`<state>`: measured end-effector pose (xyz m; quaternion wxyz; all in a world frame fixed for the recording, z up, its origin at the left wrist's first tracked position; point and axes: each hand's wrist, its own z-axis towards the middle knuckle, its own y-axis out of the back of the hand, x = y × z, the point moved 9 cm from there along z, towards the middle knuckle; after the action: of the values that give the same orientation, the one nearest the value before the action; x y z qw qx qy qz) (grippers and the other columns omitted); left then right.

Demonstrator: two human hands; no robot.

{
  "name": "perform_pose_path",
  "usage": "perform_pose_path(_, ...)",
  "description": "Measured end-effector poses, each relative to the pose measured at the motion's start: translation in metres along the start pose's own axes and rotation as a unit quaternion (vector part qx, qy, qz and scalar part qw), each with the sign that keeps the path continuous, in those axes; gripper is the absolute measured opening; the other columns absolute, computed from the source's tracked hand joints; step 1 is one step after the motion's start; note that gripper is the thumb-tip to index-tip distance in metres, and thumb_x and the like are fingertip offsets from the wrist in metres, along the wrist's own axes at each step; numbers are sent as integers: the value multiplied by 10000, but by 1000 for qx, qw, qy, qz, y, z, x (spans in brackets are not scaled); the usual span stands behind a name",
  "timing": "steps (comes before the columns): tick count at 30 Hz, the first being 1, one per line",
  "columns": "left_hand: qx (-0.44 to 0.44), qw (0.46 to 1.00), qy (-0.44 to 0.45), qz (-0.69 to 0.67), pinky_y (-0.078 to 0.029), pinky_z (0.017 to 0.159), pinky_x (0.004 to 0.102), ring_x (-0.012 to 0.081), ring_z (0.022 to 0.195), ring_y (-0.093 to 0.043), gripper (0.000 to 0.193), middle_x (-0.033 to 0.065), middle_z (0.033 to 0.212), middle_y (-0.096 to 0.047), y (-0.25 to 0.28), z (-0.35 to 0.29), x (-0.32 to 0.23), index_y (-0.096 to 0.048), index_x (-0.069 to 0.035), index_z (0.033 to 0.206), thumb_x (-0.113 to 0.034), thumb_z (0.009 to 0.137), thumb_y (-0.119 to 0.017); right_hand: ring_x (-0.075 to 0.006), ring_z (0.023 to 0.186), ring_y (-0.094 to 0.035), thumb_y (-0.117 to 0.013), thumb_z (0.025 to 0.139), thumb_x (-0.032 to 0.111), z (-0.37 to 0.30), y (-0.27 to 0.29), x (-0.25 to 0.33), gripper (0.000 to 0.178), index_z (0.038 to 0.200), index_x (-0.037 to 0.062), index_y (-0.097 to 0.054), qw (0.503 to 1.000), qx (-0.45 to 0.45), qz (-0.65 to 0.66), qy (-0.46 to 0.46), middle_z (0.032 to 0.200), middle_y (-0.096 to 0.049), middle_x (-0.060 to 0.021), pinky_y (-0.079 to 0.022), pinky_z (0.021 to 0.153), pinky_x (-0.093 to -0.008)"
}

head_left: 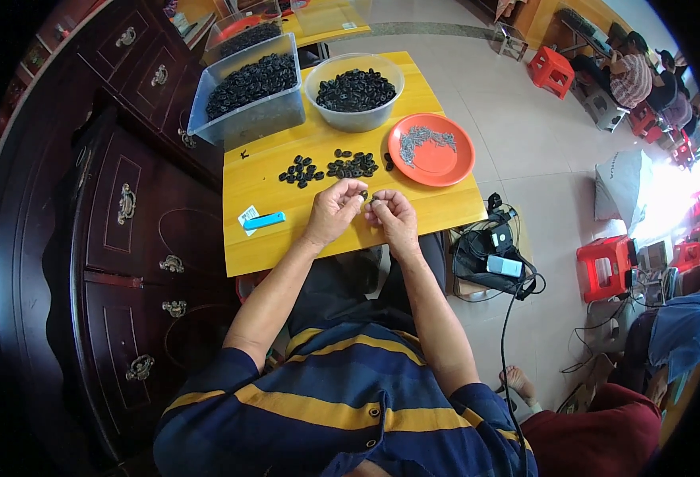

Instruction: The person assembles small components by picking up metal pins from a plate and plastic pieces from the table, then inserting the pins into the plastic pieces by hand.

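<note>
Pinches small dark piece (pixel 363 194) in left hand (pixel 336 209) | holds right hand (pixel 396 216) with fingertips together just beside it, cannot tell on what | works above near part of yellow table (pixel 445 208), nearer than loose black oval pieces (pixel 352 165) | has flat blue object (pixel 265 221) to left, red plate (pixel 460 165) of grey pins (pixel 420 143) to far right

- Dark wooden cabinet (pixel 175 250), left: carved panels, ornate metal handles (pixel 127 203).
- Pale tiled floor (pixel 461 75).
- Upper right: red plastic stool (pixel 553 73), near a seated person in a striped top (pixel 630 83).
- Right: white sack (pixel 622 184); below it, another red stool (pixel 602 268).
- Beside the table: light-coloured box-shaped device (pixel 505 266) among black cables.
- Lower right: a bare foot (pixel 518 383).
</note>
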<state>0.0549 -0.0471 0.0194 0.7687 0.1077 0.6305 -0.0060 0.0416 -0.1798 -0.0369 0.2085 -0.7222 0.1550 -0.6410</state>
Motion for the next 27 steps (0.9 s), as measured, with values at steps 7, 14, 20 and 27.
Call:
perform_pose_path(7,35,999,0,23,-521,732,222,63,809,-597,206,14,954,-639,-5,0,-5,-630,7,1109,6,911,-572,-109,776,-634,-595,953,104,0,0,-1,144,1071,30,-558,1000,2,-9,-3,899,-662,-45,-505,686,-235)
perform_pose_path(14,35,997,-30,58,-525,752,256,102,833,-637,202,51,956,-682,-6,2,-11,-668,19,1074,5,886,-596,-97,777,-631,-597,951,100,-1,-1,3,138,1064,21,-585,999,1,-40,0,910,-666,-38,-504,684,-226)
perform_pose_path(20,42,989,-87,109,-521,747,268,144,843,-646,200,75,927,-675,-7,6,-27,-690,19,1042,10,864,-597,-97,782,-635,-586,965,125,-2,-5,7,163,1072,2,-589,999,11,-27,-23,919,-672,-37,-510,689,-227)
perform_pose_path(27,62,967,-71,236,-537,748,329,227,841,-660,374,103,964,-639,-19,6,-44,-630,-38,1172,-59,800,-665,-85,760,-619,-593,968,185,4,6,1,174,1052,33,-610,999,-5,0,-39,929,-675,-32,-474,649,-211)
